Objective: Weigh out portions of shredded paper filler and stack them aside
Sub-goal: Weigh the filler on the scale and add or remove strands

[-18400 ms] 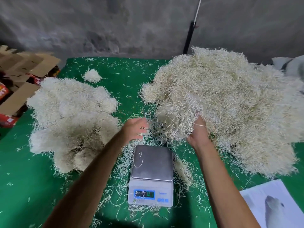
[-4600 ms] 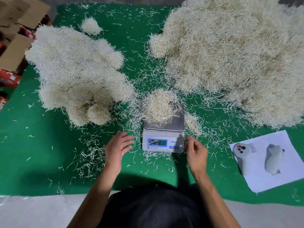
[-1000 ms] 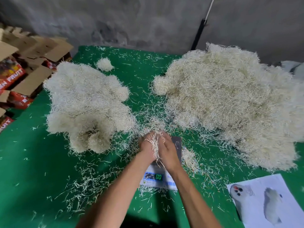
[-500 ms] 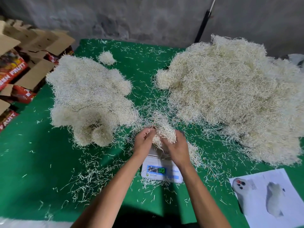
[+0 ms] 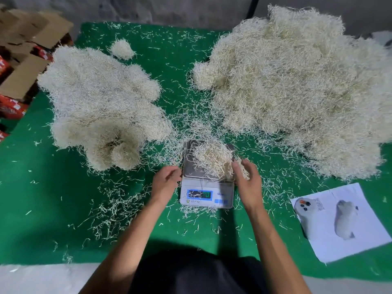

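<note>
We are at the weighing step, so the trick now is to keep both hands off the pan while the number settles. Starting left of our grip, the stack (image 5: 101, 107) of weighed portions lies well out beyond the left hand, a lumpy pale mound with one small tuft (image 5: 122, 48) apart behind it. Our left hand (image 5: 166, 181) hovers just beside the left edge of the scale (image 5: 206, 187), fingers loosely curled and holding nothing; we should keep it clear of the casing. Between the hands sits the portion (image 5: 213, 159), a loose nest of thin cream strands resting on the steel pan, leaning toward its right side and fraying over that edge. Strands hanging off onto the cloth (image 5: 42, 198) would spoil the reading, so we judge it worth tucking them inward before trusting it. The display (image 5: 199, 194) is lit, but a stray strand crosses it and we cannot read the figure. Our right hand (image 5: 247, 183) is at the pan's right edge, fingers relaxed and spread, fingertips touching or nearly touching the portion's fringe; we cannot tell which. To trim, pinch only a few strands at a time. Beyond the right hand rises the big supply heap (image 5: 297, 92), tangled and springy, and near our right forearm lies a printed sheet (image 5: 339, 221).
</note>
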Demonstrator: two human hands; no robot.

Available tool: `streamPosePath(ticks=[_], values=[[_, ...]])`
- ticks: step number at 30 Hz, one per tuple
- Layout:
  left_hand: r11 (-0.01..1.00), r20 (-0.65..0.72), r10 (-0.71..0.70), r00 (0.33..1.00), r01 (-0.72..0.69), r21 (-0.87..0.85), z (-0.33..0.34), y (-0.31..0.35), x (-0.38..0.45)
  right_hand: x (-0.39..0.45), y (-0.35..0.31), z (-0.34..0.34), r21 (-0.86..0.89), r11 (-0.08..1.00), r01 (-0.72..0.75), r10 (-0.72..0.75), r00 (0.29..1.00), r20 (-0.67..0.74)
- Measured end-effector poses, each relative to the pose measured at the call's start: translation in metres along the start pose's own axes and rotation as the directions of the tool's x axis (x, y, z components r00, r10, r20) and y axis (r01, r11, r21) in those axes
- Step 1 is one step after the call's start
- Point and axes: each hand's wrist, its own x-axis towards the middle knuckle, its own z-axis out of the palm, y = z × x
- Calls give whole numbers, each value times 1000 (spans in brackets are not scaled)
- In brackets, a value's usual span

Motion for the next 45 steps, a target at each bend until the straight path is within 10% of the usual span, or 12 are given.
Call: streamPosePath(ticks=[25,31,36,41,45], values=[[989,-28,-59,998,55,-138,-10,-31,-21,-43,44,-4,40,996,-78,81,993,-86],[970,-31,-113,993,104,-219,-15,-31,-22,2,-15,21,-427,892,150,-234,960,-153],[909,91,-138,986,163,-384,-8,0,-10,44,-46,81,-745,569,348,-188,937,294],[864,170,-143,975,207,-460,2,31,4,12,-62,119,-363,868,339,-141,868,475],[771,106,-204,973,227,-595,-15,44,17,-33,-90,150,-106,831,547,-454,776,438]])
